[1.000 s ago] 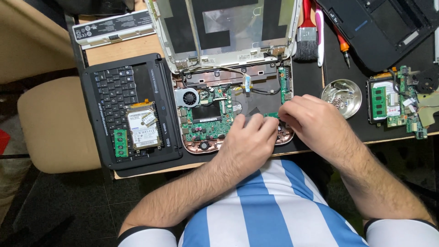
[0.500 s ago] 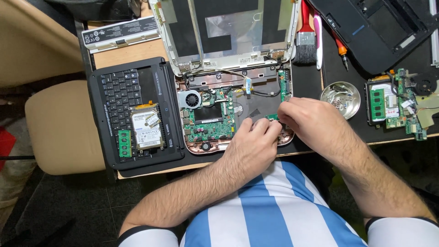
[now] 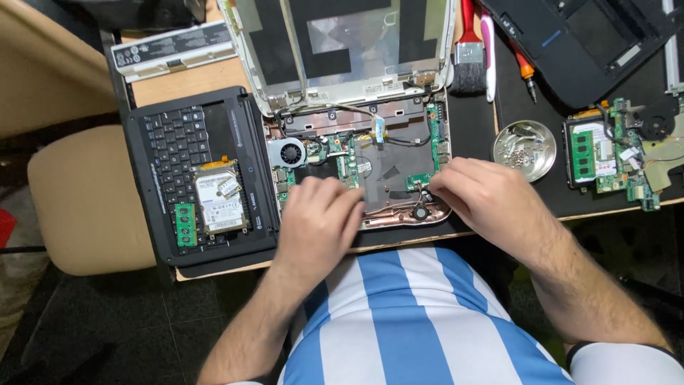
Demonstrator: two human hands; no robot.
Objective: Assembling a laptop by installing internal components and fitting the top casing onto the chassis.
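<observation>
1. Fingers of my right hand (image 3: 484,196) curl half shut, tips pinching at a small green board (image 3: 419,182) near the front right corner of the open laptop base (image 3: 399,153); whether they grip it I cannot tell.
2. My left hand (image 3: 317,221) lies flat and loosely spread on the motherboard (image 3: 335,153), holding nothing.
3. I judge the board light, stiff and fragile; best held by its edges, clear of cables.
4. The fan (image 3: 288,152) sits just left.
5. Further out on the table (image 3: 214,78): a keyboard panel (image 3: 178,142) bearing a hard drive (image 3: 219,196), and a dish of screws (image 3: 525,148).
</observation>
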